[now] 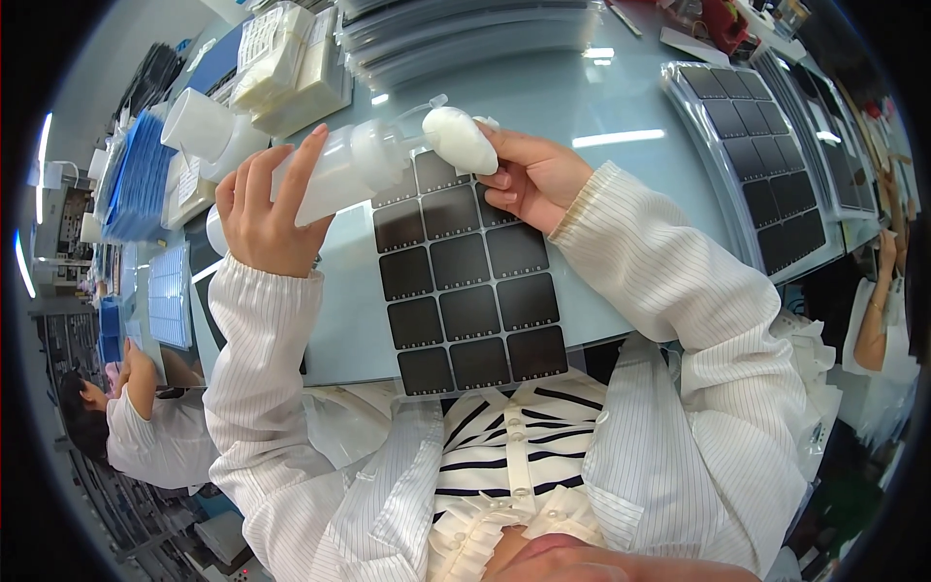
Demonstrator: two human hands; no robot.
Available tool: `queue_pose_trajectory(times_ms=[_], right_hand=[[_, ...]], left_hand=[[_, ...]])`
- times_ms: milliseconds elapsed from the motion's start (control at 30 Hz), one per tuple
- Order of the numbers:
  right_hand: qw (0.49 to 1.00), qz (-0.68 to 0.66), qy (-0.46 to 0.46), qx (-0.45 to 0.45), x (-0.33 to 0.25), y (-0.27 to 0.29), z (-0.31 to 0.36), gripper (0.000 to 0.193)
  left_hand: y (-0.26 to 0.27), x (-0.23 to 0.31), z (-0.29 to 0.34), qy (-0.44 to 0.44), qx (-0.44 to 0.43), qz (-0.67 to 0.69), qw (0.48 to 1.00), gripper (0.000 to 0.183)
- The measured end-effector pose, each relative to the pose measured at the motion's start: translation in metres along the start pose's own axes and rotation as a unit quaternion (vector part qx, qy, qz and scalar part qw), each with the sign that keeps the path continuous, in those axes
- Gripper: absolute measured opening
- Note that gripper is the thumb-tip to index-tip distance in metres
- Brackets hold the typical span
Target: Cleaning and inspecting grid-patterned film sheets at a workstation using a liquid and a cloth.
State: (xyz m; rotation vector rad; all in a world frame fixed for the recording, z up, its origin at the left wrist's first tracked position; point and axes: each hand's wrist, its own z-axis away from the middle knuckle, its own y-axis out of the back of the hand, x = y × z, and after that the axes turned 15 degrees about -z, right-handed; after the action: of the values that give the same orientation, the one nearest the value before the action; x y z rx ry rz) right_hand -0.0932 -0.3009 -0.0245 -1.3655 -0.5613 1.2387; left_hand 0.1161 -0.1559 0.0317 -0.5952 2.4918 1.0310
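My left hand [272, 209] is wrapped round a translucent squeeze bottle [335, 175], which lies tilted over sideways with its cap and thin spout pointing right. The spout's tip is close to a white wad of soft cloth or cotton [460, 141]; whether they touch, I cannot tell. My right hand [533, 179] pinches that wad between thumb and fingers. Below both hands, a clear tray [435, 291] with rows of dark rectangular panels [466, 312] lies on the table, its near edge close to my body. My right hand and the wad cover part of its far end.
Stacked clear trays [465, 44] stand at the back, and more trays of dark panels [747, 145] at the right. White boxes [291, 78], a white plastic container [199, 121] and blue sheets [136, 179] crowd the left. Other people [160, 427] are at both sides.
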Motion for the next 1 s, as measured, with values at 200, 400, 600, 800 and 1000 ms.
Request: queue_pose_trajectory(times_ms=[200, 400, 600, 800, 1000], right_hand=[[0.998, 0.047, 0.042, -0.015, 0.0, -0.016, 0.004, 0.029], [0.998, 0.053, 0.043, 0.007, -0.004, -0.009, 0.004, 0.029], [0.997, 0.061, 0.051, 0.02, -0.004, -0.009, 0.002, 0.028], [0.991, 0.089, 0.079, 0.059, -0.009, -0.006, -0.001, 0.025], [0.989, 0.094, 0.093, 0.062, -0.011, 0.002, -0.005, 0.025]], left_hand=[[-0.008, -0.004, -0.003, 0.009, -0.022, 0.047, 0.999, 0.072], [-0.045, -0.037, -0.01, 0.289, -0.137, 0.183, 0.929, 0.073], [-0.098, -0.099, 0.008, 0.425, -0.044, 0.3, 0.853, 0.071], [-0.112, -0.109, 0.017, 0.469, -0.004, 0.351, 0.811, 0.075], [-0.119, -0.114, 0.015, 0.487, -0.006, 0.289, 0.824, 0.079]])
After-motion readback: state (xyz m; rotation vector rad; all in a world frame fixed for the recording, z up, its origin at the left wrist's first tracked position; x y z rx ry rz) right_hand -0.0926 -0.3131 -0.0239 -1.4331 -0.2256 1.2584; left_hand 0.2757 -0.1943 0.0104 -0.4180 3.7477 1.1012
